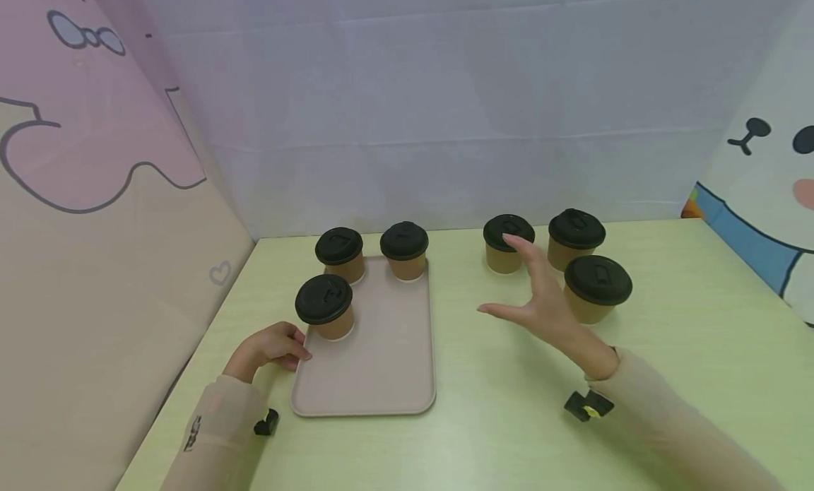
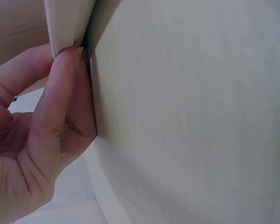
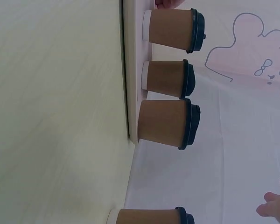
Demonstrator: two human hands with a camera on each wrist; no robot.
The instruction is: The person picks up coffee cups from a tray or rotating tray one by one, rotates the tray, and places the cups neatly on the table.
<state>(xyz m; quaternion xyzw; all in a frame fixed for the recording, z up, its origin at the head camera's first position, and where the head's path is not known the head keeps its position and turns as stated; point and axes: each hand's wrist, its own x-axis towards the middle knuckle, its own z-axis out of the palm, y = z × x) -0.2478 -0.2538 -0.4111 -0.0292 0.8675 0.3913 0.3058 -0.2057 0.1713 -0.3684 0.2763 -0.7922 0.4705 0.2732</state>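
My left hand (image 1: pixel 276 344) pinches the left edge of a pinkish-beige tray (image 1: pixel 388 367), the rim (image 2: pixel 70 23) lying between thumb and fingers in the left wrist view. On the tray stand three brown paper cups with black lids: a front-left cup (image 1: pixel 333 325), a back-left cup (image 1: pixel 346 266) and a back-right cup (image 1: pixel 407 265). My right hand (image 1: pixel 550 311) hovers over the table with thumb and fingers spread apart, holding nothing. Around it stand three more lidded cups: a left one (image 1: pixel 504 259), a back one (image 1: pixel 564 254) and a front-right one (image 1: pixel 588 306), partly behind the hand.
The pale yellow-green table (image 1: pixel 496 434) carries everything. A whitish cloth (image 1: pixel 407 109) hangs behind its back edge. Printed cloth panels with cartoon figures border the left (image 1: pixel 114 300) and right (image 1: pixel 763 215) sides.
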